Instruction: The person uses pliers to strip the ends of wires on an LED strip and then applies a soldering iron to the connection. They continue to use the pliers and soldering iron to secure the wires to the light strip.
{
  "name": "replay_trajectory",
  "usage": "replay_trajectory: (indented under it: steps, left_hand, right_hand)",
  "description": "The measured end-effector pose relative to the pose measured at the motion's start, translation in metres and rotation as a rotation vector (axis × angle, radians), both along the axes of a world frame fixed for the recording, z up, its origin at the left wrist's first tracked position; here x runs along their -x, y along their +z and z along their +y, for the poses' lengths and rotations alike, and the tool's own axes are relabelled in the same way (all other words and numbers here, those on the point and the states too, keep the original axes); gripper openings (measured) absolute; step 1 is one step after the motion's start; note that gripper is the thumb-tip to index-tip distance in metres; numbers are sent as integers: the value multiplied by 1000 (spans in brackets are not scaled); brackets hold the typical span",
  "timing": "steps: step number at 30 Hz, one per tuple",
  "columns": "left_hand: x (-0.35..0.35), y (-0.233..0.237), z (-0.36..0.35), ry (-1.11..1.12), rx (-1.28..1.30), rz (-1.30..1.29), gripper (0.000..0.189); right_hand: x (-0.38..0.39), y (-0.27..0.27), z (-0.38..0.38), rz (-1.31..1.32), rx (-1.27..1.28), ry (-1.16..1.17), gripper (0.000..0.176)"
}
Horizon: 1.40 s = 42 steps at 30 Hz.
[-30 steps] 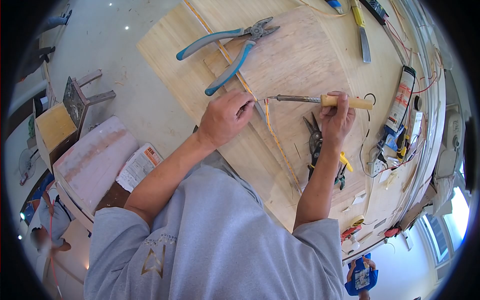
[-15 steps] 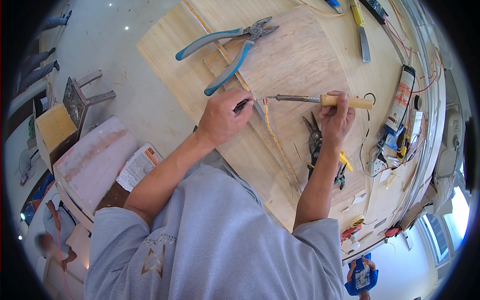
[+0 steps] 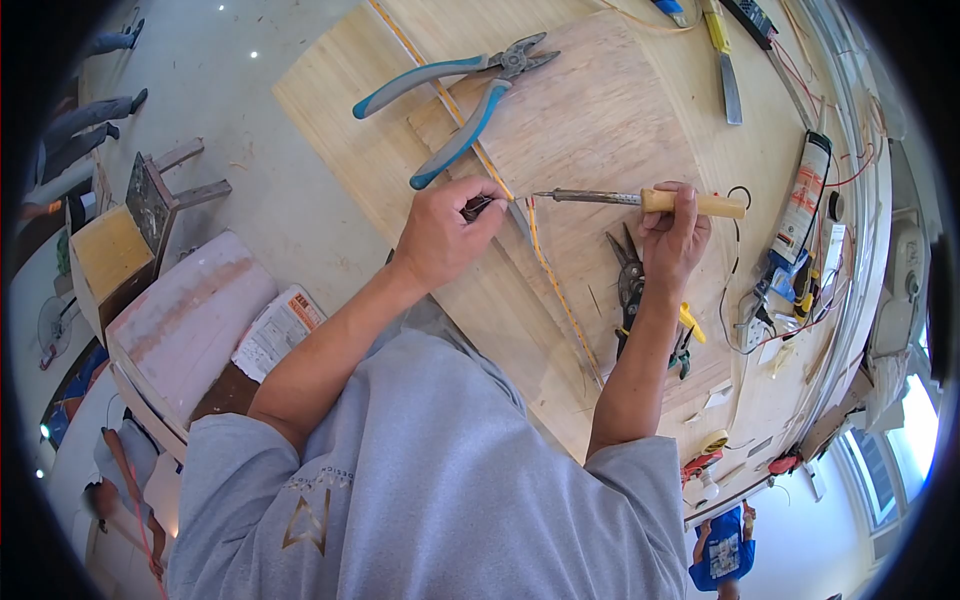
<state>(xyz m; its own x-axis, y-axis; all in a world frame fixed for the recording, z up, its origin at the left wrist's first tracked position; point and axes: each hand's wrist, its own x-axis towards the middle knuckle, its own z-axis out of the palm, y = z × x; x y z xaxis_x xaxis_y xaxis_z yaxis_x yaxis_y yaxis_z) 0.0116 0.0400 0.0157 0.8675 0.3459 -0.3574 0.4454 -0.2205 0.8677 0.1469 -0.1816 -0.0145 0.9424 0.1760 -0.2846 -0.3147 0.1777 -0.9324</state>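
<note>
My right hand (image 3: 675, 235) grips the wooden handle of a soldering iron (image 3: 597, 197), whose tip points left at the end of an orange LED strip (image 3: 545, 262). Just left of the tip, my left hand (image 3: 452, 228) is closed around a small dark object that its fingers mostly hide. A strip in a metal channel (image 3: 408, 45) runs up to the left from there. Large pliers with blue-grey handles (image 3: 465, 135) lie open above my left hand. Dark snips (image 3: 630, 280) rest beside my right forearm.
A putty knife (image 3: 723, 65) lies at the upper right of the wooden table (image 3: 340, 85). Farther right are a sealant tube (image 3: 803, 190) and red wires. A stool (image 3: 150, 215) stands at left. Other people are at the left edge and the lower right.
My hands and the soldering iron have hardly moved. In the background, the people at the left and at the lower right have shifted position.
</note>
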Motion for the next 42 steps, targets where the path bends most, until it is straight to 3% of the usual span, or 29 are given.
replay_trajectory:
  steps: [42]
  left_hand:
    - [3,-5,-1,7,-76,-143,10]
  right_hand:
    - [0,1,1,-42,76,53,32]
